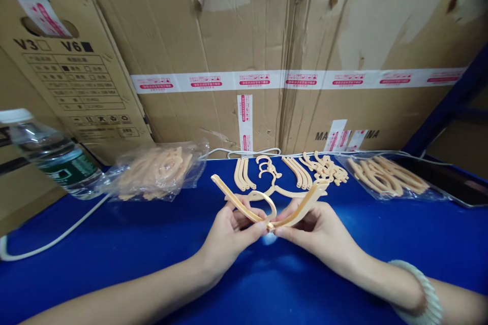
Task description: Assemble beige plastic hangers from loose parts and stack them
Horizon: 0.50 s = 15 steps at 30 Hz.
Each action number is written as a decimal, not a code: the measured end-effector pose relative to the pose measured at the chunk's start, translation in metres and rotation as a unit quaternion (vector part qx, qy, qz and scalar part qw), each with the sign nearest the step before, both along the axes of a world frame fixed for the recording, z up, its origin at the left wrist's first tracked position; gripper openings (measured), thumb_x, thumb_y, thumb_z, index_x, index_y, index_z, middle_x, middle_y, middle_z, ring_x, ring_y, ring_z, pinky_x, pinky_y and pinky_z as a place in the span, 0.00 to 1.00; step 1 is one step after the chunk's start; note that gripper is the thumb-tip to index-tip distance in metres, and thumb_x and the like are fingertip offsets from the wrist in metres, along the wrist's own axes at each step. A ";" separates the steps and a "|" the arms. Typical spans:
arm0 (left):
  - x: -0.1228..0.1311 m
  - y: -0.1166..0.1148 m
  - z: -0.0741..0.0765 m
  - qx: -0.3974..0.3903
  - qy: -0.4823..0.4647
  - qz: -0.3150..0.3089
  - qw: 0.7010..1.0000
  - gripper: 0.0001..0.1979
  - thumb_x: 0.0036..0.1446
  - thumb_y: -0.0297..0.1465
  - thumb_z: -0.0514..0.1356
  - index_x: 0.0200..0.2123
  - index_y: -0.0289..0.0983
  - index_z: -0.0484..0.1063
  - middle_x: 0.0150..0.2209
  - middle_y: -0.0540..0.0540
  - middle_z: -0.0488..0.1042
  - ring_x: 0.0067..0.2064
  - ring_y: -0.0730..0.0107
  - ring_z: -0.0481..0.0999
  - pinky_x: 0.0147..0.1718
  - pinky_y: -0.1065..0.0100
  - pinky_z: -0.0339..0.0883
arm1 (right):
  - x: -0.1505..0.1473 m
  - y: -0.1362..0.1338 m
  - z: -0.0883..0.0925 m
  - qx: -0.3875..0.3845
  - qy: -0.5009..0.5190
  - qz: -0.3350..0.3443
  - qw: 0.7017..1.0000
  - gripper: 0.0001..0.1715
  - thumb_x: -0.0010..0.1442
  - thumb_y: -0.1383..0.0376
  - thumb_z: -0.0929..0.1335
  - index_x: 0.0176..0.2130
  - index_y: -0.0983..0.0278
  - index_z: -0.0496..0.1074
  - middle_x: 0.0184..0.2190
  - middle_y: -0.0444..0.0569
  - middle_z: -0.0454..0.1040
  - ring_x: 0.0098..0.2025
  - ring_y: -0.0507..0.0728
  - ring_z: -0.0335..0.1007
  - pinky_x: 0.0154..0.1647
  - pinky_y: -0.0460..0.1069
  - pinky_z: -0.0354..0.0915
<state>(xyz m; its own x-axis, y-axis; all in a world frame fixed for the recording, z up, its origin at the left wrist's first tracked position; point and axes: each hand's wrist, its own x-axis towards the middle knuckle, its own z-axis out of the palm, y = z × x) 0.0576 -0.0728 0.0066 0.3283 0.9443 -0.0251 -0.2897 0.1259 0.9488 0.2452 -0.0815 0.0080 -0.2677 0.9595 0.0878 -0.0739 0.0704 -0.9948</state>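
Between my two hands is a beige plastic clothes hanger [307,204], held above the blue table with its arms spread upward in a V and its curved hook near the middle joint. My left hand [238,226] pinches the left arm close to that joint. Thumb and fingers of my right hand [318,228] grip the right arm by its inner end. Just beyond lies another beige hanger [274,190], partly hidden by my hands and the held one. Behind it are loose curved arms [244,175], more arms [297,171] and a heap of small hook pieces [330,168].
A clear bag of beige parts [160,170] lies left, beside a water bottle [63,155]. Another bag of parts [389,175] and a dark flat device [442,180] are at right. Cardboard boxes [213,20] wall the back; a white cable [57,238] crosses the table [114,264].
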 end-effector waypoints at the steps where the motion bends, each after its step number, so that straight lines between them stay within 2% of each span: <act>1: 0.000 0.000 0.000 -0.001 0.002 0.003 1.000 0.24 0.44 0.28 0.73 0.32 0.39 0.58 0.30 0.53 0.78 0.33 0.73 0.78 0.37 0.70 0.70 | -0.001 -0.001 0.000 -0.002 0.003 -0.003 1.000 0.13 0.43 0.62 0.80 0.30 0.61 0.78 0.30 0.46 0.82 0.33 0.57 0.79 0.39 0.51 0.74; 9: 0.003 -0.002 0.001 0.026 0.036 0.013 0.999 0.23 0.45 0.29 0.73 0.30 0.39 0.58 0.28 0.54 0.78 0.31 0.74 0.77 0.36 0.70 0.70 | -0.007 -0.003 -0.003 -0.011 0.002 -0.052 0.999 0.14 0.45 0.60 0.78 0.26 0.61 0.72 0.26 0.44 0.80 0.29 0.55 0.77 0.34 0.49 0.72; 12: 0.000 0.001 0.002 0.019 0.042 0.013 0.999 0.22 0.45 0.29 0.73 0.29 0.38 0.58 0.30 0.51 0.80 0.32 0.71 0.79 0.37 0.70 0.71 | -0.003 0.002 -0.002 -0.017 -0.012 -0.039 0.999 0.15 0.44 0.60 0.79 0.27 0.62 0.72 0.24 0.42 0.78 0.27 0.52 0.74 0.30 0.46 0.70; 15: -0.006 0.009 0.006 0.024 0.047 0.041 0.998 0.22 0.44 0.29 0.73 0.29 0.38 0.59 0.29 0.51 0.80 0.32 0.72 0.79 0.35 0.72 0.71 | 0.012 0.016 0.004 -0.005 -0.032 -0.022 0.999 0.14 0.46 0.60 0.78 0.28 0.63 0.73 0.24 0.41 0.75 0.25 0.50 0.70 0.27 0.45 0.66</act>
<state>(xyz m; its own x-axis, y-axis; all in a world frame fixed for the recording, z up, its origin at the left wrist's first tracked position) 0.0515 -0.0634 0.0128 0.2476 0.9688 -0.0057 -0.2067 0.0586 0.9766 0.2576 -0.0653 0.0120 -0.2300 0.9713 0.0615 -0.0070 0.0615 -0.9981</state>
